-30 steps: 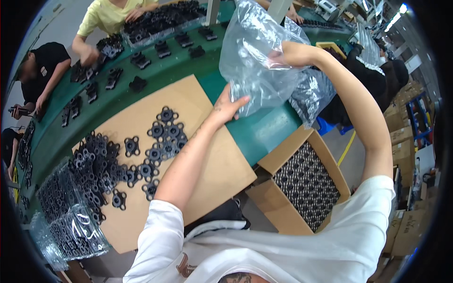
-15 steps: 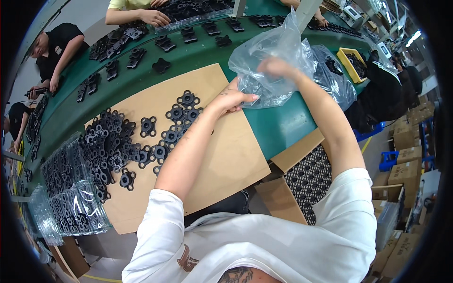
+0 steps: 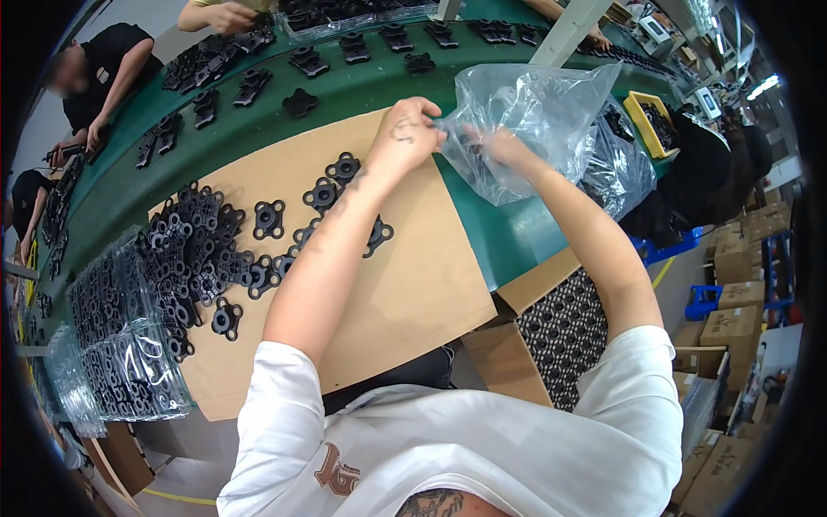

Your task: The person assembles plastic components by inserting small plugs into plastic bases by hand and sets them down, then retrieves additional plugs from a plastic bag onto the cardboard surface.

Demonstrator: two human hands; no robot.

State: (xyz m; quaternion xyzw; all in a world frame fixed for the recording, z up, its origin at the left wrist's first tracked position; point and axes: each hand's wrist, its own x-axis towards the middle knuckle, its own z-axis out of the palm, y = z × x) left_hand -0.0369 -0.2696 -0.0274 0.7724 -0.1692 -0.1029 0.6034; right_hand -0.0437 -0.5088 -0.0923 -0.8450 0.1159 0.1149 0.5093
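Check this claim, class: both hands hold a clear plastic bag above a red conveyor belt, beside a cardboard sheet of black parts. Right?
Not quite. In the head view the belt is green, not red. The left hand and right hand do hold the clear plastic bag beside the cardboard sheet of black parts.

Both hands are up on a clear plastic bag over the green table, left hand pinching its edge, right hand gripping it from just beside. Left of the bag there's a cardboard sheet with black plastic parts piled on it. An open box of the same parts sits below the bag.
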